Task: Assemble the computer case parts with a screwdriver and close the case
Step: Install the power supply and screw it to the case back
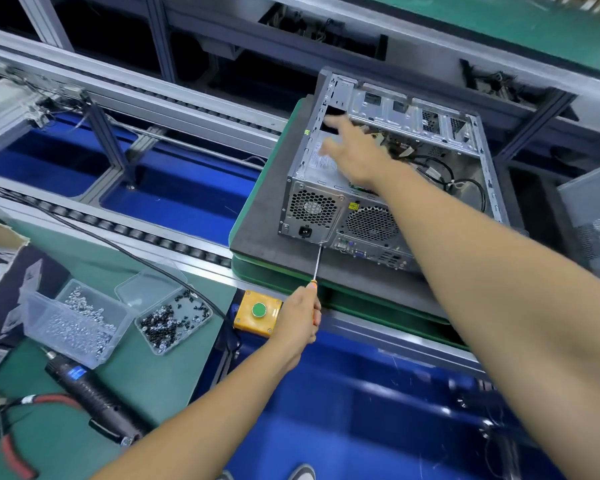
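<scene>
Both hands are busy at the open silver metal computer case, which lies on its side on a dark grey mat over a green pallet. The left hand grips the orange handle of a thin screwdriver, and the metal tip touches the bottom edge of the case's back panel, just under the power supply with the honeycomb holes. The right hand reaches over the top of the case with its fingers spread wide and holds nothing; it looks blurry. Black and white wires lie inside the case. A yellow box with a round green button sits just beside the left hand. On the green tabletop stand a clear plastic tub of silver screws and a clear tray of black screws. A black electric driver lies near them, and red-handled pliers lie at the bottom left corner.
</scene>
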{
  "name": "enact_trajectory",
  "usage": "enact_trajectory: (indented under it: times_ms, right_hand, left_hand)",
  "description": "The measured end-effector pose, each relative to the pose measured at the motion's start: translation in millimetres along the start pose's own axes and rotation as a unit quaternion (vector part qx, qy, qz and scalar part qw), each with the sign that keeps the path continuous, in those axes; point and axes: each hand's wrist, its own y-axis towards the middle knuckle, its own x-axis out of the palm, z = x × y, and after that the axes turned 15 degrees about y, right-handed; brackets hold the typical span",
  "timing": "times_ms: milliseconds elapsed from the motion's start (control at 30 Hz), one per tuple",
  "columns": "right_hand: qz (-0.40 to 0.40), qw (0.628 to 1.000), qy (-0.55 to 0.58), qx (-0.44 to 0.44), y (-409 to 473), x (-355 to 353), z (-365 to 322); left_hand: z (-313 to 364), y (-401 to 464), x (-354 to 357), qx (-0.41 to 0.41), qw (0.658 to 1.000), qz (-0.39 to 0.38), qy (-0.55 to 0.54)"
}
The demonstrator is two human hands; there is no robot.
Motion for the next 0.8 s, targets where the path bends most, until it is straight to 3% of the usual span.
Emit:
enact_trajectory:
  times_ms: [100, 267, 533, 633, 800]
  right_hand:
    - [-0.013, 0.995, 0.094, -0.012, 9, 16, 15]
    - [-0.008, 0.994, 0.105, -0.008, 12, 17, 19]
    - [-0.003, 0.992, 0.122, -0.010, 14, 18, 22]
    - [-0.001, 0.993, 0.119, -0.011, 14, 18, 22]
    - [-0.001, 0.992, 0.126, -0.014, 15, 19, 23]
  left_hand:
    - [-4, -2, 6, 0.045, 0.997, 0.051, 0.038]
    - [2, 2, 13, 0.037, 0.989, 0.135, 0.036]
    - [23, 6, 3, -0.100, 0.990, -0.004, -0.100]
    - [24, 3, -3, -0.083, 0.992, -0.032, -0.093]
    - [35, 3, -3, -0.067, 0.997, -0.007, -0.040]
